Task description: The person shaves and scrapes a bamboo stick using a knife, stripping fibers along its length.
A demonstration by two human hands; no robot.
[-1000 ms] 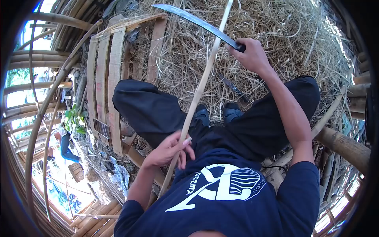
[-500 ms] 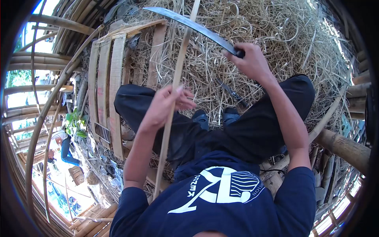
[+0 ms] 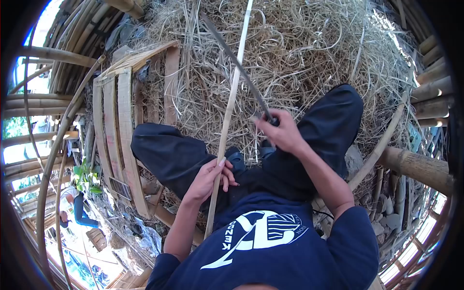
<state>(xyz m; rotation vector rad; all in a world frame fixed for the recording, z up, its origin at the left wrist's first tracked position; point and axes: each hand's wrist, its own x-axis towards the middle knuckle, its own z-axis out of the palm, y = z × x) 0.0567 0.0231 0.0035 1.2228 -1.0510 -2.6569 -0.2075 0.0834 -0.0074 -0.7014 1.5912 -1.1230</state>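
A long pale bamboo strip [image 3: 230, 104] runs from the top of the view down to my lap. My left hand [image 3: 209, 181] grips it low down, the thumb on top and the fingers curled around. In my right hand [image 3: 284, 132] is the dark handle of a machete [image 3: 241, 72]. Its long blade slants up and to the left, edge-on to the camera, and crosses the strip in the view. Whether blade and strip touch, I cannot tell. My right fist is above my lap, between my bent knees.
Dry shavings [image 3: 299, 58] cover the ground ahead. A slatted wooden pallet [image 3: 126, 140] lies on the left, with a small dark panel [image 3: 120, 188] on it. A thick bamboo pole [image 3: 415, 169] juts in at right. Another person [image 3: 79, 208] is bent over at far left, beyond bamboo bars.
My right hand has come down and nearer my body with the machete, its blade now steeper and turned edge-on. My left hand sits lower in the view, around the strip. The camera view has shifted.
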